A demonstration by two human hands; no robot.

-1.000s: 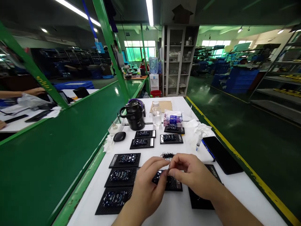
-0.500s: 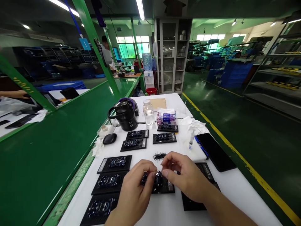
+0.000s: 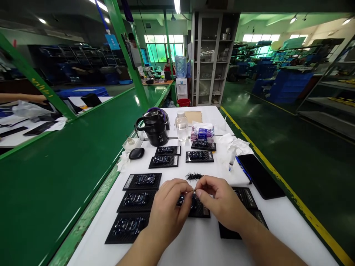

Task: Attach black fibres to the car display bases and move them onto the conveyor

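My left hand (image 3: 172, 207) is closed, thumb and forefinger pinched together above a dark model car (image 3: 193, 204) on a black display base (image 3: 204, 212). Facing it, my right hand (image 3: 222, 202) is pinched too, its fingertips nearly meeting those of the left. Whatever the fingertips hold is too small to make out. Part of the car and base is hidden behind my hands. Just beyond them lies a small pile of thin black pieces (image 3: 194, 176). To the left, several similar cars on bases (image 3: 137, 198) stand in a column.
More bases (image 3: 245, 197) lie beside my right forearm. Farther back are model cars (image 3: 197, 155), a black jug (image 3: 155, 129), a clear bottle (image 3: 182, 127) and a tissue pack (image 3: 202, 133). A syringe (image 3: 232, 160) and a black phone (image 3: 260, 175) lie at the right.
My two hands' fingertips have come closer together, over the model car. The whole view has shifted, so the table's things appear farther right and slightly higher.
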